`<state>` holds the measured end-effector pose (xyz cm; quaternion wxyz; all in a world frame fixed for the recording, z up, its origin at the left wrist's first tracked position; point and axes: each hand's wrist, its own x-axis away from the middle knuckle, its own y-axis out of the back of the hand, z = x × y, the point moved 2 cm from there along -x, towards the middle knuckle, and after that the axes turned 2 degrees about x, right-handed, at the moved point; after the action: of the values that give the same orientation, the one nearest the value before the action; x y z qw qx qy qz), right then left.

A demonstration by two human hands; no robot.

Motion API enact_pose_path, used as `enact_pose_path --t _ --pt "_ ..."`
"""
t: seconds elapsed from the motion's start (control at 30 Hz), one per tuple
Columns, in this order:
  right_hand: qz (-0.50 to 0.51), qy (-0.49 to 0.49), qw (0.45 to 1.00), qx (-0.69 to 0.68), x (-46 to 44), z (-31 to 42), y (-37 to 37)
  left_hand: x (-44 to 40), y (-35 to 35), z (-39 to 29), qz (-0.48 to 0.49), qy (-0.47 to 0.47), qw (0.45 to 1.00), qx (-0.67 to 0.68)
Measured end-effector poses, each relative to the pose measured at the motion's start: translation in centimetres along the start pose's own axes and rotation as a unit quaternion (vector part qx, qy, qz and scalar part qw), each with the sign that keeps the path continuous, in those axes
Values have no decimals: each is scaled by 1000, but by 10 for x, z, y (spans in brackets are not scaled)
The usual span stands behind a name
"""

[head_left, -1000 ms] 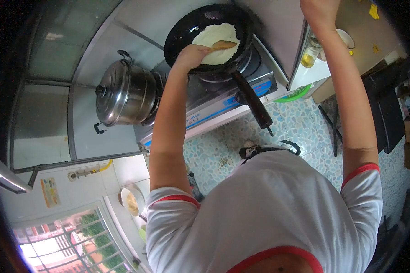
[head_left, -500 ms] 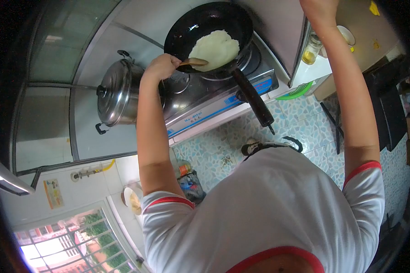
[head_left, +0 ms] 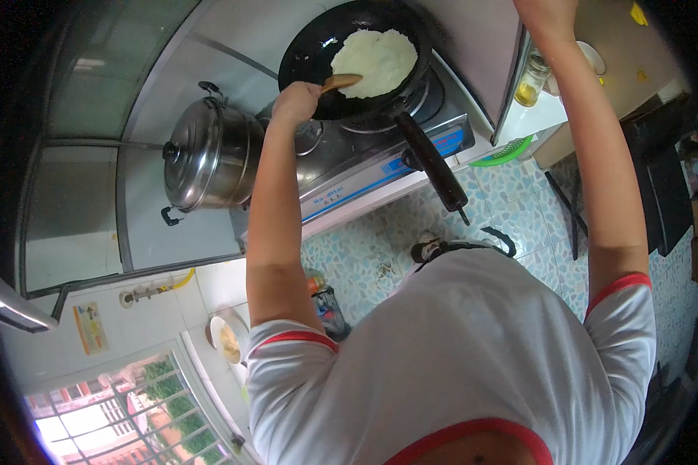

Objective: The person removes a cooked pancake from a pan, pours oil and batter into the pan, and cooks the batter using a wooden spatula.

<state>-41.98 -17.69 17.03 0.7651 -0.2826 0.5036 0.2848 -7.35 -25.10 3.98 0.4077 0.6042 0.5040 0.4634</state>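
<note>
A black wok sits on the right burner of the gas stove, its dark handle pointing down and right. A pale, thin flatbread lies inside it, towards the right of the bowl. My left hand, at the wok's lower left rim, is closed round a wooden spatula whose blade touches the flatbread's lower left edge. My right hand is raised at the top edge of the view, beside a grey panel; its fingers are out of frame.
A lidded steel pot stands on the left of the stove. Right of the panel are a glass jar and a green basket. A white pan with food is at lower left.
The flatbread has shifted left and down, then back up and right in the wok. My left hand with the spatula moved left, then back right a little. My right hand stays raised.
</note>
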Motion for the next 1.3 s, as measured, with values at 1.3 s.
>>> enact_pose_path --t 1.3 --pt "-13 7 1000 21 -1 2 0 40 21 6 37 -32 999 -1"
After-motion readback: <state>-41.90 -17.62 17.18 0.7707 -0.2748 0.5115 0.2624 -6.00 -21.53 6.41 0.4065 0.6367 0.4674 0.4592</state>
